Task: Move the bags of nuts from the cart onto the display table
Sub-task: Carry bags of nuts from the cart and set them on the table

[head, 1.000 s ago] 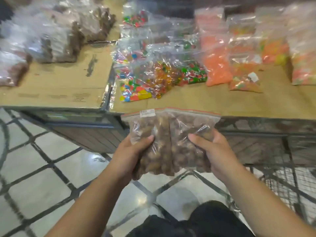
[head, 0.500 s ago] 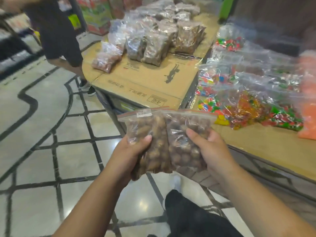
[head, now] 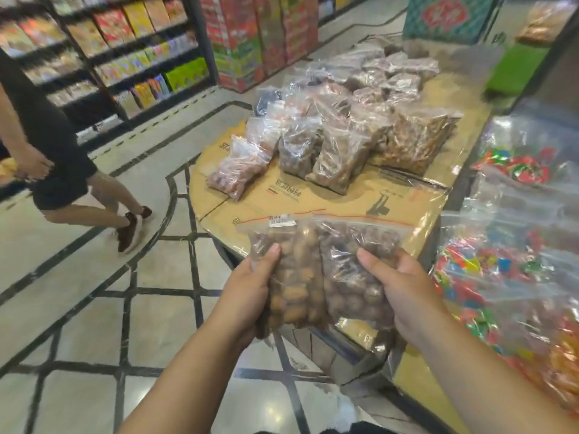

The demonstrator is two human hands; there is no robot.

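1. Bright, even indoor light from overhead; shadows are soft and faint.
2. White glare spots sit on the glossy floor (head: pixel 269 405) near the bottom edge and on the clear plastic bags (head: pixel 338 151).
3. Far-left shelves (head: pixel 103 51) are smeared by motion blur.
4. Wide-angle distortion curves the floor lines and bends the edges.

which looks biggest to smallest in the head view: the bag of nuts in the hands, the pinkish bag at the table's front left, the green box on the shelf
1. bag of nuts, though nearness to the camera inflates it
2. pinkish bag
3. green box, far off, so its true size is unsure
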